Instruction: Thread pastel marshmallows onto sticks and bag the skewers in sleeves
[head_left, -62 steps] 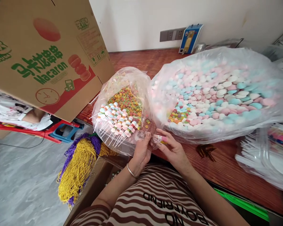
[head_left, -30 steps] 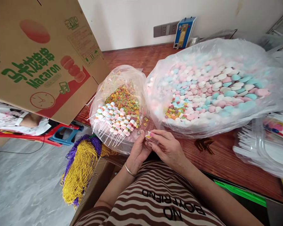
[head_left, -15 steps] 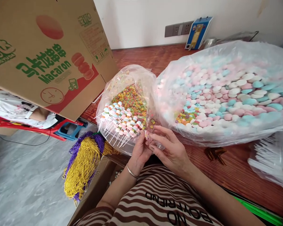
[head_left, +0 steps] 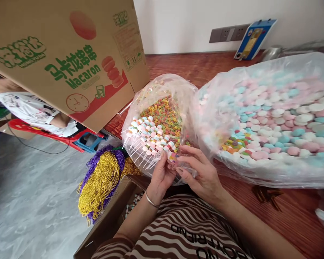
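Note:
My left hand (head_left: 160, 176) and my right hand (head_left: 200, 172) meet at the table's near edge, fingertips pinched together on a small candy skewer (head_left: 172, 157) in a clear wrapper. Just beyond them lies a clear bag (head_left: 175, 86) holding colourful ring candies (head_left: 164, 115) and a row of finished candy skewers (head_left: 148, 136) with white sticks. To the right a large clear bag (head_left: 232, 77) is full of pink, blue and white round candies (head_left: 280, 126).
A tilted cardboard Macaron box (head_left: 70, 61) stands at the left on the wooden table (head_left: 194, 66). Gold and purple bead strings (head_left: 102, 180) hang below the table edge over an open carton (head_left: 108, 223). A person's sleeve and a red stool (head_left: 81, 138) show under the box.
The view has swung left. My hands have drawn together, from holding a wrapped skewer stretched between them to pinching it close at the small bag's near edge.

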`<state>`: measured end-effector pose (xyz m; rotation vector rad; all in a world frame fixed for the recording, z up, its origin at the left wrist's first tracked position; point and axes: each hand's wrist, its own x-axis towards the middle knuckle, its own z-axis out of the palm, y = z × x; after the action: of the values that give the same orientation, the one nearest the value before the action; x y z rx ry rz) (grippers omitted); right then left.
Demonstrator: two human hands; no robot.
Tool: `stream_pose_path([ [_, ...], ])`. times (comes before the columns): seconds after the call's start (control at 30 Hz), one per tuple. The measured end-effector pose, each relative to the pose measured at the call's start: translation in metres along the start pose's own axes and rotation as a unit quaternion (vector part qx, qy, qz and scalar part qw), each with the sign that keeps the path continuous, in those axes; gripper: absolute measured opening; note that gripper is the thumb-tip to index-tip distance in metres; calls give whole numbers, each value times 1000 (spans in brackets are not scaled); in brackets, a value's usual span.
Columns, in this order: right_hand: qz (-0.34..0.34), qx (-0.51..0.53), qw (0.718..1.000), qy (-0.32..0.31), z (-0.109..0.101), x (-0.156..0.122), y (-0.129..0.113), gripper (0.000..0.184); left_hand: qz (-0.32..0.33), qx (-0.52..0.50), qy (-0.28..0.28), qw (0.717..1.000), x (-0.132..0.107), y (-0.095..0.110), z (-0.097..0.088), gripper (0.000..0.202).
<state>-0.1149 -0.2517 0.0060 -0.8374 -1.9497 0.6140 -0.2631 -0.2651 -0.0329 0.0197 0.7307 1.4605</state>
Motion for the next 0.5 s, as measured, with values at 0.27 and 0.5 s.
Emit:
stream_pose_path([
  [0.27, -4, -52, 989, -135, 74, 94, 18, 24, 211, -82, -12, 974, -35, 90, -36, 29],
  [0.5, -124, -276, 925, -231, 141, 145, 14, 25, 234, -110, -33, 966, -37, 103, -62, 28],
])
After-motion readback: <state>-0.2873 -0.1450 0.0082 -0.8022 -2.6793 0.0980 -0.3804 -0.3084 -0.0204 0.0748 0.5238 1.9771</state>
